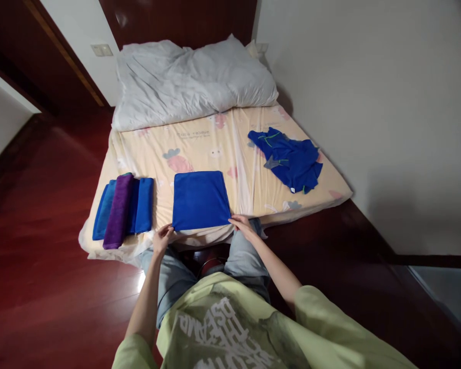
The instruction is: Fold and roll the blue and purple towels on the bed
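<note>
A blue cloth (202,201), folded to a near square, lies flat by the front edge of the bed. My left hand (163,238) pinches its near left corner. At the near right corner, my right hand (243,225) has its fingers closed on the same cloth. To the left sit several folded cloths, blue ones (144,205) with a rolled purple towel (118,211) resting across them. A crumpled blue garment (290,160) with green seams is spread loosely on the right side.
The bed has a pale yellow sheet (205,146) printed with carrots. A large white pillow or quilt (192,84) lies against the dark headboard (180,19). A grey-white wall (388,118) runs along the right, and dark red floor (57,256) surrounds the bed.
</note>
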Demonstrator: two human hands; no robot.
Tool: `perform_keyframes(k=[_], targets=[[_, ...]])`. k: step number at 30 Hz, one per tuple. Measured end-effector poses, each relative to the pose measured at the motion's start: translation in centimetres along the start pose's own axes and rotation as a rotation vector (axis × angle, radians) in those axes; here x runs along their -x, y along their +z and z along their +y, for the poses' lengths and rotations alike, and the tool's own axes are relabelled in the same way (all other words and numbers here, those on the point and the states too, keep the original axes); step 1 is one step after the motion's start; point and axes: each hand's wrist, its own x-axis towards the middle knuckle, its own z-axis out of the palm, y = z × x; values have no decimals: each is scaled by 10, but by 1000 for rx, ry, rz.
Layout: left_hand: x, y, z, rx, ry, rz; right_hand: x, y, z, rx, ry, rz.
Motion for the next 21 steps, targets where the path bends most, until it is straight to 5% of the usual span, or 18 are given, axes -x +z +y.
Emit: perform_keyframes(k=[9, 21], targets=[[-7, -3, 6, 2, 13, -25, -6, 9, 0, -85, -1, 39], [-4, -10, -4, -80, 64, -95, -9, 0, 12, -145, 37, -67]])
